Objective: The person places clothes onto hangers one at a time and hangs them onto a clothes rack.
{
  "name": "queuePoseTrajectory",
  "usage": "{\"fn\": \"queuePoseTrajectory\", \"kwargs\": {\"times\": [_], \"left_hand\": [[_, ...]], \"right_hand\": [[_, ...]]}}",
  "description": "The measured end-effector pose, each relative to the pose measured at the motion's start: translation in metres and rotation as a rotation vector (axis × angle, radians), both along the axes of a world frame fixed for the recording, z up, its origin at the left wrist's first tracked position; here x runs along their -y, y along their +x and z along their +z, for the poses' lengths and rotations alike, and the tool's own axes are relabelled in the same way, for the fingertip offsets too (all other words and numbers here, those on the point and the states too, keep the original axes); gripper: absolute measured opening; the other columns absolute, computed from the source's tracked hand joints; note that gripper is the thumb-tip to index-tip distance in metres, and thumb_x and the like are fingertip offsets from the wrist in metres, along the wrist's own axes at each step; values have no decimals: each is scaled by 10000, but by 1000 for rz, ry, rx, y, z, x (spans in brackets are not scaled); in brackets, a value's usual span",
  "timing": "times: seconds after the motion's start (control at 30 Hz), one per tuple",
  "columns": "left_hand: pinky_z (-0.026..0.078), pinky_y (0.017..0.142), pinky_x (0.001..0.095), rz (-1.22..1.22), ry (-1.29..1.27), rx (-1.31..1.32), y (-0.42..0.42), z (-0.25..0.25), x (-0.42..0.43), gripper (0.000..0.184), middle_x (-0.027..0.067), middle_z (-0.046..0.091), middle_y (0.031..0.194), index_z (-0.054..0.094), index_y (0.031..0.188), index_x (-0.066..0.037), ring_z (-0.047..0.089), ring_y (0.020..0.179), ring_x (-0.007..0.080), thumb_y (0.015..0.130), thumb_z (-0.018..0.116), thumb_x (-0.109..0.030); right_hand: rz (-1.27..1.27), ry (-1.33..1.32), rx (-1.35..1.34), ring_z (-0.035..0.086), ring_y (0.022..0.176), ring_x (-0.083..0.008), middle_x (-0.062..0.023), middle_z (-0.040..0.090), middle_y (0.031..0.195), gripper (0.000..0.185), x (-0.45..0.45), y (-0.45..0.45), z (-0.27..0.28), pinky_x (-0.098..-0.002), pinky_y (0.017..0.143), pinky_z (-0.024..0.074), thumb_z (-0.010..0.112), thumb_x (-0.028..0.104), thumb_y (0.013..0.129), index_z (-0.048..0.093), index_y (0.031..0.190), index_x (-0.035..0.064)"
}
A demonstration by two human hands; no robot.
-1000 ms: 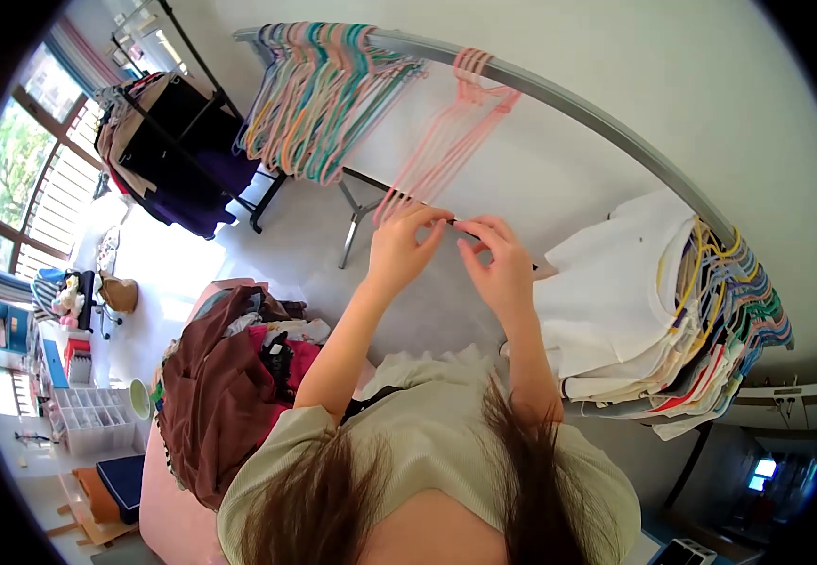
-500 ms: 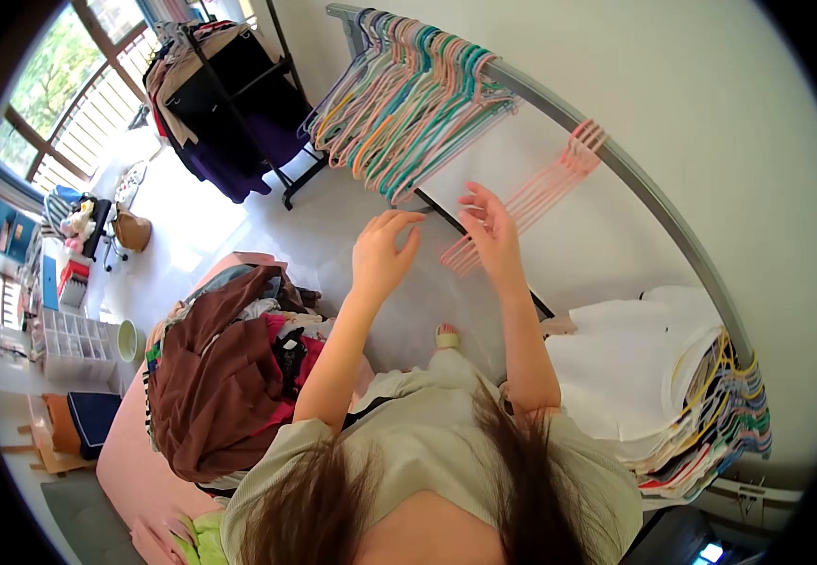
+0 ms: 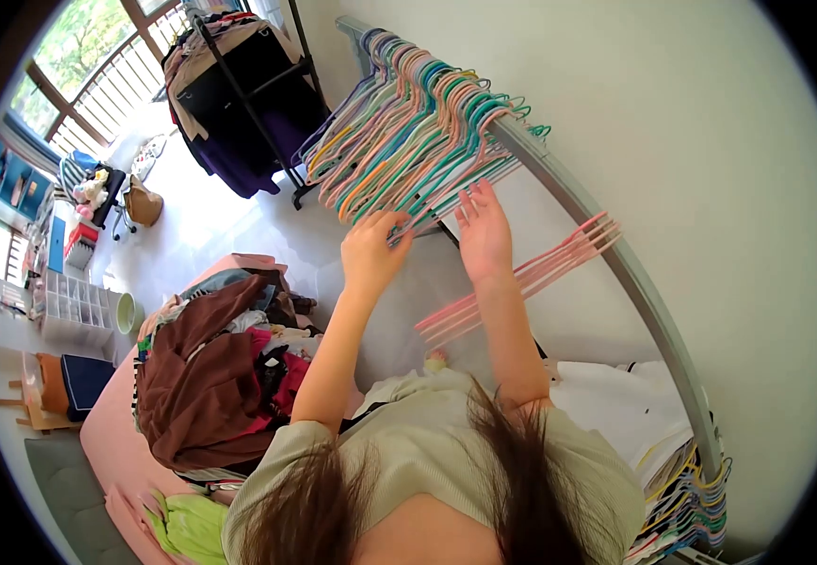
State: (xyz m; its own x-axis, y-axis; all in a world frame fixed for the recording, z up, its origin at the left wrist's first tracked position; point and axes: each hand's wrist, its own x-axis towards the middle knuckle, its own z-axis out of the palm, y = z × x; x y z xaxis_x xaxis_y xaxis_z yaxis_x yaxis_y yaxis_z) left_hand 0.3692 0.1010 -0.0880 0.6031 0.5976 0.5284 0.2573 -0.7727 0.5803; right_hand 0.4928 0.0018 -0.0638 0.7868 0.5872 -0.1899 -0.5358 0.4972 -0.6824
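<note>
A dense row of colourful clothes hangers (image 3: 418, 122) hangs from the far end of a grey metal rail (image 3: 582, 193). My left hand (image 3: 373, 256) is at their lower ends, its fingers curled around the nearest hanger corners. Beside it, my right hand (image 3: 485, 240) is open, palm toward the left and fingers stretched up against the front hangers. Several pink hangers (image 3: 521, 282) hang apart from the row, nearer to me, partly behind my right forearm and blurred.
A heap of clothes with a brown garment (image 3: 196, 381) lies on a pink bed (image 3: 112, 424) at left. White clothes (image 3: 615, 400) hang at the rail's near end. A black rack (image 3: 258, 94) with dark clothes stands at the back; a wall (image 3: 738, 188) is on the right.
My left hand has closed at the hanger row, and my right hand has turned and reached its front hangers. The view has shifted; the separate pink hangers are swinging or blurred, lower in view.
</note>
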Motion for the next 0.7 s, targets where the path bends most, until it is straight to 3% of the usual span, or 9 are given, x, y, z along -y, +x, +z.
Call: {"fn": "queuePoseTrajectory", "kwargs": {"times": [0.13,0.23,0.4,0.53,0.7], "left_hand": [[466,639,334,16,91,31,21,-1,6,176,-14,621,768,655,847,-130,580,730,205,681,713,-142],[463,639,331,37,127,35,33,-2,9,176,-14,605,742,652,835,-131,572,728,202,674,721,-147],[459,622,325,100,155,42,42,-4,12,134,9,579,739,635,829,-110,570,702,213,712,698,-119],[450,577,303,99,-14,188,47,-8,16,80,54,581,804,603,863,-62,570,645,217,796,644,-77],[419,545,256,83,-230,254,39,-8,17,55,68,558,819,558,898,-26,530,601,152,860,590,-50]], "right_hand": [[26,38,-67,266,1316,-171,-99,241,1464,720,-2,9,-7,-306,1051,201,531,160,824,191,1443,19],[97,11,-89,313,1301,-199,-74,314,1416,663,0,11,1,-308,1040,257,507,170,836,242,1430,39],[229,69,-122,344,1277,-166,-55,367,1384,605,3,22,1,-308,1028,270,493,188,835,325,1403,61],[296,88,-95,339,1300,-196,-73,351,1417,512,7,29,-2,-335,1056,234,454,207,890,376,1389,120],[340,146,-29,361,1290,-198,-75,373,1397,517,10,27,6,-339,1049,276,448,176,881,366,1387,103]]}}
